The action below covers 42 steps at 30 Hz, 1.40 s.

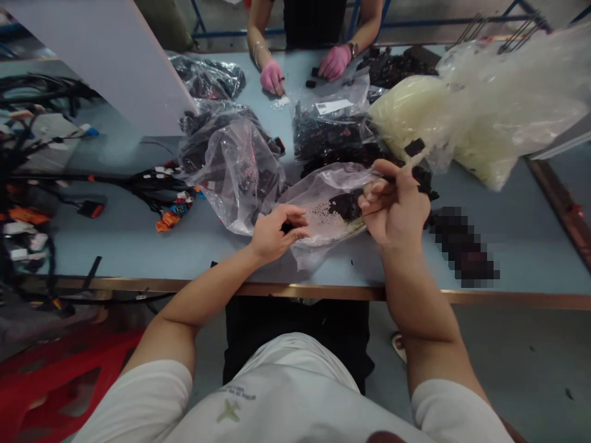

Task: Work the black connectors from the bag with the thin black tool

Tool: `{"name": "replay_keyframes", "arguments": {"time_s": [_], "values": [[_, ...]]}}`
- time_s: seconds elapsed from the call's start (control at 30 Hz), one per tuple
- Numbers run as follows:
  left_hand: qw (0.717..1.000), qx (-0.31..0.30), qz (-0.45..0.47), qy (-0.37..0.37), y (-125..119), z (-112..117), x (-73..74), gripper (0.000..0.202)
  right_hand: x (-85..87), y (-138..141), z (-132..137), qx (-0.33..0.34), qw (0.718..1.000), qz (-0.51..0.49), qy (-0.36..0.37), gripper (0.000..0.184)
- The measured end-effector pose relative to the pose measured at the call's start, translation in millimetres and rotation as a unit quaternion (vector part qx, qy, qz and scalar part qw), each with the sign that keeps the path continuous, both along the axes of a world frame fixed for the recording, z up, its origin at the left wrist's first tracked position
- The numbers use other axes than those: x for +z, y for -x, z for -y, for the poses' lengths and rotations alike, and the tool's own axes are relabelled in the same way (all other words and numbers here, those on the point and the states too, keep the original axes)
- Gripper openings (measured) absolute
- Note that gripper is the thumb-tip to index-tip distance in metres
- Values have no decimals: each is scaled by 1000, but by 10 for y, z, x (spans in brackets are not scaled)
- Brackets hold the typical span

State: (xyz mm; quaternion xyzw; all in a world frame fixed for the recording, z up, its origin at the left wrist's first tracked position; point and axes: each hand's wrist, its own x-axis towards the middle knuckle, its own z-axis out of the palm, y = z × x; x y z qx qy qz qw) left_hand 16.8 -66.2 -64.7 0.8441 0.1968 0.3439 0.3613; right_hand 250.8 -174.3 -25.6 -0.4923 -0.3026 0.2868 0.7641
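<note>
My left hand is at the left side of an opened clear plastic bag, its thumb and fingers curled toward each other. A small dark piece shows between them, too small to name. Inside the bag lie many tiny pale pieces and a clump of black parts. My right hand is raised at the bag's right end with its fingers bent in; what they hold, if anything, is hidden. Just above its knuckles shows a small black block with a pale end.
Bags of black parts and large bags of yellowish parts lie beyond my hands. Wire harnesses with coloured connectors cover the left. Across the table, a person's pink-gloved hands handle small black pieces. A white panel stands at the upper left.
</note>
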Motion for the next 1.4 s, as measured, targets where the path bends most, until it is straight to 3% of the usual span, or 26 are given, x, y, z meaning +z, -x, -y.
{"name": "replay_keyframes", "arguments": {"time_s": [0.07, 0.2, 0.33, 0.43, 0.53, 0.63, 0.73, 0.83, 0.93, 1.0, 1.07, 1.17, 1.27, 1.33, 1.4], "values": [[1000, -10, -6, 5, 1, -3, 38, 54, -12, 22, -17, 1, 1000, 7, 10, 42], [996, -56, 33, 67, 9, -48, 103, 34, 19, 120, 61, 45, 990, 137, 1, 50], [975, -120, 65, 176, 9, -94, 116, 24, 94, 150, 132, 137, 952, 270, -36, 60], [968, -119, 62, 211, -4, -87, 106, 25, 51, 142, 89, 182, 898, 401, 20, 46], [967, -109, 60, 222, -26, -61, 87, 20, -94, 151, -2, 186, 826, 514, 139, 24], [958, -123, 69, 248, -41, -46, 57, 19, -215, 181, -85, 171, 735, 605, 255, 32], [952, -131, 64, 268, -45, -43, 39, 21, -224, 228, -134, 173, 651, 663, 327, 29], [950, -130, 54, 281, -48, -38, 48, 27, -144, 283, -155, 189, 603, 686, 361, 27], [940, -128, 46, 314, -53, -21, 61, 36, -52, 321, -156, 203, 577, 686, 394, 32], [934, -118, 42, 335, -56, -12, 56, 44, -28, 319, -152, 197, 582, 674, 410, 35], [935, -103, 35, 337, -56, -14, 41, 52, -52, 288, -146, 187, 618, 646, 407, 36], [958, -73, 9, 277, -50, -45, 24, 55, -165, 214, -132, 174, 717, 573, 357, 38], [988, -44, -4, 146, -37, -91, 36, 48, -273, 168, -108, 144, 828, 478, 254, 27], [997, -31, -14, 71, -25, -109, 54, 42, -291, 175, -85, 127, 880, 416, 191, 20], [999, -21, -28, 32, -16, -109, 68, 37, -266, 209, -60, 116, 909, 369, 155, 17]]}}
